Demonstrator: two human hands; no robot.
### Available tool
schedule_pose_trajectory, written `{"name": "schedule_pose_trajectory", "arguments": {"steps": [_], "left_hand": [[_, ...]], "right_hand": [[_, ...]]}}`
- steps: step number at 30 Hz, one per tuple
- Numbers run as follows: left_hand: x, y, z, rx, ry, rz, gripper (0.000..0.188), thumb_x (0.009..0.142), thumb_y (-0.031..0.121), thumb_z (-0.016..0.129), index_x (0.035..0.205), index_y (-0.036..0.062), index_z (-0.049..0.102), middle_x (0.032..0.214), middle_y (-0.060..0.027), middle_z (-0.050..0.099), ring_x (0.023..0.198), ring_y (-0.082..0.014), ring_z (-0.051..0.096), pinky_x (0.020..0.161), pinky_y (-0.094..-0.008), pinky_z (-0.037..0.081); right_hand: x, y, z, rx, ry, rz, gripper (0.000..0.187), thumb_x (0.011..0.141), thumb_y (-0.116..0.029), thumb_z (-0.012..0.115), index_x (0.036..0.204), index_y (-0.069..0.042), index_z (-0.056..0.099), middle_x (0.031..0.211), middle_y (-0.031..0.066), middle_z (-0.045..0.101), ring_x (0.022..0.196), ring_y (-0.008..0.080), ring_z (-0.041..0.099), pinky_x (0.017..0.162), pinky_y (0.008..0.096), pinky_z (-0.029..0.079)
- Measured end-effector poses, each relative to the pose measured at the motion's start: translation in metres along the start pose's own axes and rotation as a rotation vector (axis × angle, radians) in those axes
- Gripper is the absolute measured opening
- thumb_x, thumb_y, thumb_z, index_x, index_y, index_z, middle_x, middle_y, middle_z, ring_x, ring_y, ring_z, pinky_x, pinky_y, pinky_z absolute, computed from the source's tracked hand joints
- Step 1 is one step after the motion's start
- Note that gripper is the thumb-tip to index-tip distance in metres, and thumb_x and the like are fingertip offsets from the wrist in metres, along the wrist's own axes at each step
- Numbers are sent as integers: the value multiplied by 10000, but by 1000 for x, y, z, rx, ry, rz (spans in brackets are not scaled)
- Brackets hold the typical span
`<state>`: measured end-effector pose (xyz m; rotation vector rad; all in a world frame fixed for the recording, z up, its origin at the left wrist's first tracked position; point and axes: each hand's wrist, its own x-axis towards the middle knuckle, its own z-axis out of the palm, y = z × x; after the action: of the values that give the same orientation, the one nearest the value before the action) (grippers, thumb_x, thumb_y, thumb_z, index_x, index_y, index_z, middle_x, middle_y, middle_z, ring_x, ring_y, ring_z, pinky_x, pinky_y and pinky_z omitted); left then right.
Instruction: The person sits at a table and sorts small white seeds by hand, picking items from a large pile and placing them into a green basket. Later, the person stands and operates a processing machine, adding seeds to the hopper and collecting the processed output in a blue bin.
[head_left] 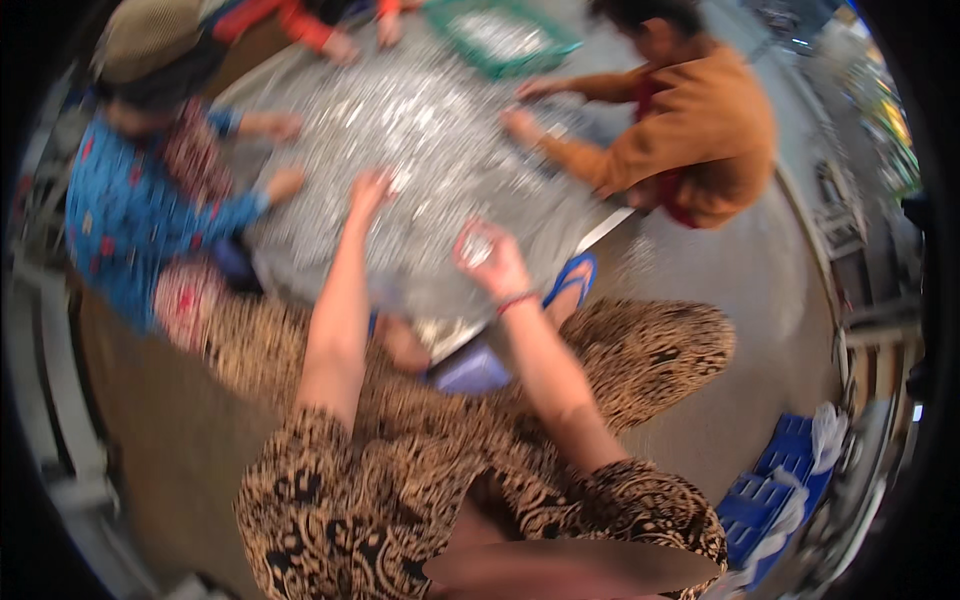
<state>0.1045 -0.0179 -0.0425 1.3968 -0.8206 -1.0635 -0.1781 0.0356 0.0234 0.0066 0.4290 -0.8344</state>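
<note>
Okay, so reading the view as a clock with 12 straight up: we've got a big grey surface (290, 215) filling the stretch from about 10 round to 1, strewn with lots of small silvery pieces (420, 120). It's all pretty smeary, so we can't make out single ones.

Our left hand (372, 190) is out toward 10 to 11, low among the pieces. Its fingers look bunched and pointed forward, but honestly we can't tell if they're pinching anything. Our right hand (500, 268) is near the middle, just toward 12, palm turned up, fingers curled round a little pale clump of the same stuff. There's a reddish bracelet (516, 301) on that wrist.

Up at 12 there's a green basket (490, 68) with more silvery bits inside. We're sharing the spot with three people: one in blue (110, 215) between 9 and 10, one with red sleeves (305, 25) at 11, and one in an orange-brown top (690, 125) near 2, hands all at the surface.

A foot in a blue sandal (586, 265) is toward 2 to 3, and a blue crate (765, 505) is on the floor at 4.
</note>
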Motion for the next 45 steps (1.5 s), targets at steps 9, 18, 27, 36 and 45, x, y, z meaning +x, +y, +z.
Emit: {"name": "schedule_pose_trajectory", "arguments": {"steps": [9, 18, 27, 36, 45], "left_hand": [[-48, 221, 100, 1069, -732, 412, 243, 764, 170, 567, 939, 11, 621, 847, -140, 650, 642, -198, 652, 603, -313, 513], [-86, 301, 64, 1286, -562, 913, 332, 840, 326, 531, 959, 27, 610, 849, -181, 629, 810, -330, 612, 716, -433, 478], [-57, 74, -3, 1436, -837, 479, 165, 725, 76, 541, 828, 85, 669, 728, -116, 642, 710, -309, 633, 673, -417, 505], [-96, -17, -23, 1159, -550, 479, 169, 785, 81, 496, 943, 27, 522, 1000, -113, 498, 983, -280, 504, 774, -367, 465], [-119, -3, -78, 963, -157, 33, 174, 807, 68, 568, 980, 62, 573, 915, -148, 595, 819, -312, 584, 732, -389, 474]], "right_hand": [[43, 13, 24, 72, 61, 140, 445, 879, -340, 477, 1118, 36, 473, 1017, 186, 531, 938, 332, 525, 805, 465, 486], [51, -21, 111, 195, -193, 253, 148, 837, -136, 568, 890, -14, 501, 821, 91, 481, 670, 159, 430, 380, 161, 292], [44, -9, 57, -255, 226, -57, 190, 926, -262, 463, 884, -81, 507, 676, 39, 487, 473, 116, 438, 340, 170, 277], [66, 11, 11, -667, 186, 53, 304, 890, -404, 504, 781, -120, 496, 682, 23, 527, 519, 126, 483, 402, 180, 307], [128, 12, -6, -985, 121, 308, 196, 847, -285, 607, 820, -93, 578, 547, -4, 473, 416, 80, 413, 322, 174, 219]]}}
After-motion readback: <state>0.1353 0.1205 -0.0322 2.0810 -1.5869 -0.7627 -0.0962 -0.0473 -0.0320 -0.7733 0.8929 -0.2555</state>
